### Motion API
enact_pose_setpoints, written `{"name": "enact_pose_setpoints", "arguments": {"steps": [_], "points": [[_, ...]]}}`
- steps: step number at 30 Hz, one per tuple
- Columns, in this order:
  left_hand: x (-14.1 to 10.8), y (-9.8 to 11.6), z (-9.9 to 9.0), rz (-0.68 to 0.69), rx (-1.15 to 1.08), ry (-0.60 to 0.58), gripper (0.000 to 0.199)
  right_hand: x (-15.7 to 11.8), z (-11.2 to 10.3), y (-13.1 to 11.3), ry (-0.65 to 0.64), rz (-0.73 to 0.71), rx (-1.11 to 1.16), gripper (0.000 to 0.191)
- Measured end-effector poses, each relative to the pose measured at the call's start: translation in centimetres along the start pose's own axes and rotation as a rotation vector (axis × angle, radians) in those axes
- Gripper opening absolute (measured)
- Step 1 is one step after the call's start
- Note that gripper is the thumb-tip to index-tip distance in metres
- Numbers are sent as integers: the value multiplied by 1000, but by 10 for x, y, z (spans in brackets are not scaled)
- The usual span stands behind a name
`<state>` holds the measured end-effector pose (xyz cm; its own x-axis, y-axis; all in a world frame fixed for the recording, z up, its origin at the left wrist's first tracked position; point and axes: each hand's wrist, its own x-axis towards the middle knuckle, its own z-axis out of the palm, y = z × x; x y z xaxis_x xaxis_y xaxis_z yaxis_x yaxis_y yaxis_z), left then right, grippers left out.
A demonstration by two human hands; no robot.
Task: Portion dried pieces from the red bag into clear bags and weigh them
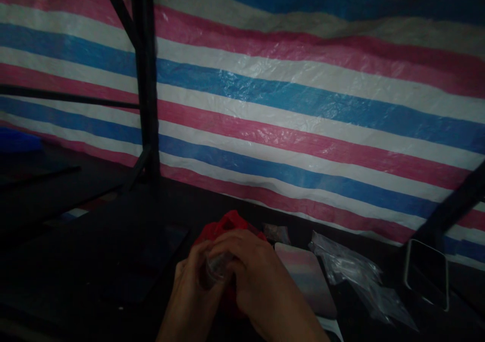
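Both my hands meet low in the middle of the view around a small clear plastic item [217,267], whose exact kind I cannot make out in the dim light. My left hand [192,284] curls round it from the left. From the right, my right hand [254,267] pinches at its upper side with bent fingers. Just behind and beneath the hands lies a red bag [230,222], partly hidden by them.
Right of my hands lie a pale flat pad [305,279], several clear plastic bags [348,266] and a phone-like device [427,275]. A small packet [276,233] rests behind the pad. A dark metal post [146,89] stands before the striped plastic sheet [303,104].
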<state>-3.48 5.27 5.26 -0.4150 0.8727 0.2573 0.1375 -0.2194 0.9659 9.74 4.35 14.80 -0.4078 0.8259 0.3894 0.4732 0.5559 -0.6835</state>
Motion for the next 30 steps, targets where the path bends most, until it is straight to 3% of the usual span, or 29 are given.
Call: {"name": "enact_pose_setpoints", "arguments": {"steps": [7, 12, 17, 22, 27, 30], "points": [[-4, 4, -2, -2, -14, -77, 44, -5, -19, 19, 131, 115, -11, 52], [-6, 10, -3, 9, -187, 26, 53, -9, -15, 32, 23, 232, -68, 45], [-3, 13, -8, -13, -209, 12, 54, -9, 3, 49, -40, 236, -239, 32], [-8, 14, -9, -30, -178, 21, 55, -3, 13, 59, 95, 187, -236, 40], [-17, 9, -6, -32, -139, 5, 53, 8, 0, 42, 295, 61, -119, 41], [-27, 9, -4, -142, -56, -15, 59, 10, -9, 38, 282, 67, -138, 42]]}}
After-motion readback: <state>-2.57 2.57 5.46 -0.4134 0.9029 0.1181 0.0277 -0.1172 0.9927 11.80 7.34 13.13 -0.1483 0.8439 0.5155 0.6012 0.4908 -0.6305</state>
